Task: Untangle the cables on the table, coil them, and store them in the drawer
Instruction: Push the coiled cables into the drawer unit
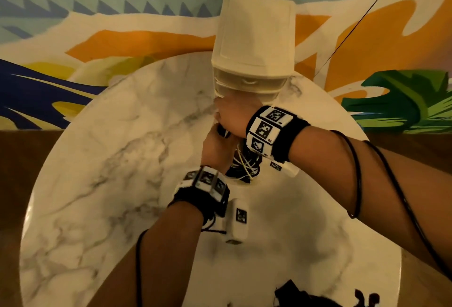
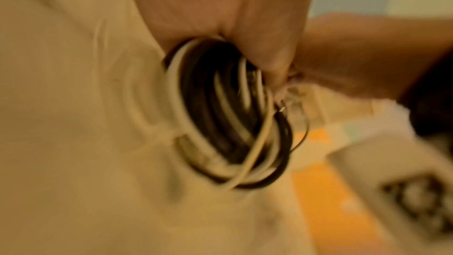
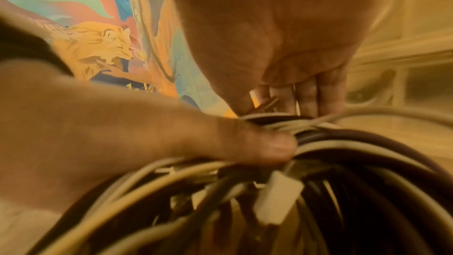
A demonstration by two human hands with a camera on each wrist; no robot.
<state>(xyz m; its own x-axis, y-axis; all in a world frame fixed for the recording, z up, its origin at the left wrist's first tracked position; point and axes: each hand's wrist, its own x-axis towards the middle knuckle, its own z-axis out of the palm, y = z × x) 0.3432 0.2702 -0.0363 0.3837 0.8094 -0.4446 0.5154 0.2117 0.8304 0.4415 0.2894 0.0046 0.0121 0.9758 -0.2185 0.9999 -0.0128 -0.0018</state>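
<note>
At table's far side, left hand [image 1: 215,146] grips coiled cables [image 2: 228,115]; right hand [image 1: 233,113] w/ fingers curled over them. Drawer unit [image 1: 254,45] shut — storing left.

Muralled lounge [image 1: 146,37], marble table [image 1: 97,184]

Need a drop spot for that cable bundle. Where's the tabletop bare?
Bare marble left of the left hand, out to the table edge, and right of the right hand beside the drawer unit. Crowded at the centre: both hands, cable bundle. Something dark sits at the near edge.
</note>
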